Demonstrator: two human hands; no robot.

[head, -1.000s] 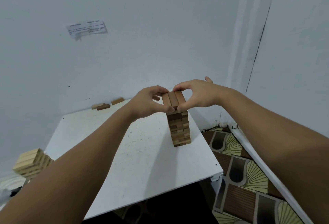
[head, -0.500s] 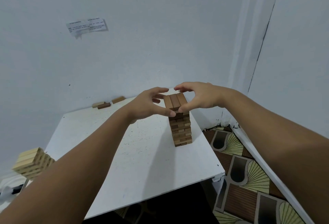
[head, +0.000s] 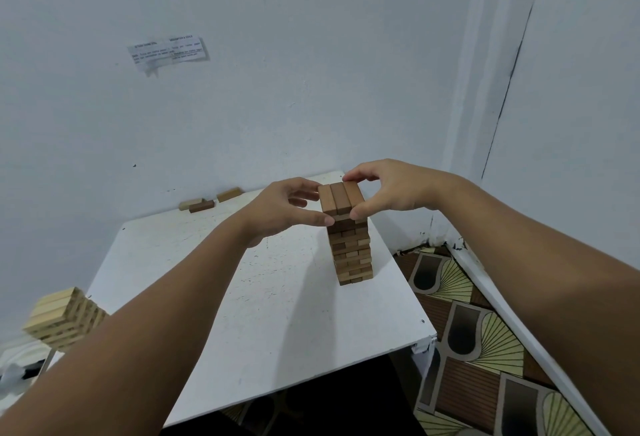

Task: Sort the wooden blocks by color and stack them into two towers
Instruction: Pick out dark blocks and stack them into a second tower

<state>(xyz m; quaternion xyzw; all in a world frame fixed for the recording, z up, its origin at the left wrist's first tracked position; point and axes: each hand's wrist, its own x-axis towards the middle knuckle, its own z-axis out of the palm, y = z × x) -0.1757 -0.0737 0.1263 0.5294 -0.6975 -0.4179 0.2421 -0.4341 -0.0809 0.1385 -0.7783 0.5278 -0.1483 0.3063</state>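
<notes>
Both hands pinch the top of the dark block tower on the white worktop [head: 263, 314].
Far left of the grip stands the light block tower [head: 62, 319]; the left hand [head: 280, 209] and right hand [head: 388, 190] curl thumbs and fingers round the top layer [head: 341, 197] of the dark tower [head: 351, 252]. Three loose blocks [head: 207, 201] lie behind-left of the grip, by the wall.

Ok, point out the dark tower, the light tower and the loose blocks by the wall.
dark tower [head: 351, 248]: head view, front face.
light tower [head: 64, 318]: head view, side.
loose blocks [head: 201, 206]: head view, dark block's side.
</notes>
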